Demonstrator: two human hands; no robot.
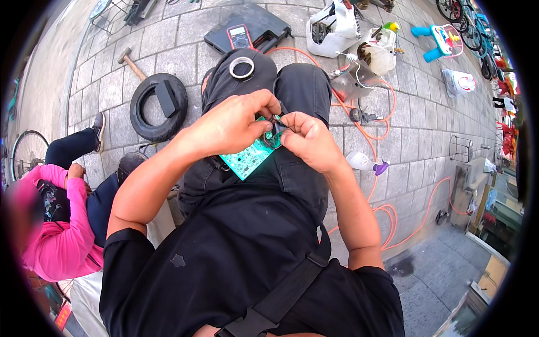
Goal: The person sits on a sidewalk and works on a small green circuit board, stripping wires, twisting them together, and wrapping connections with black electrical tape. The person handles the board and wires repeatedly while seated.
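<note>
A green circuit board (245, 159) lies on my lap, partly hidden by my fingers. My left hand (241, 123) is closed over the board's upper part, thumb and fingertips pinched at a small cluster of dark parts or wires (272, 135). Just to its right, my right hand (307, 140) pinches at that same cluster with curled fingers; exactly what each holds is too small to make out. A roll of tape (241, 65) rests on my knee above the hands.
A multimeter (240, 36) and black case (269, 28) lie ahead. A tyre (145, 112) and mallet (135, 64) are left, beside a seated person in pink (73, 224). White containers (379, 50), orange hose (387, 123) and a spray bottle (359, 162) are right; bicycles (460, 22) stand beyond.
</note>
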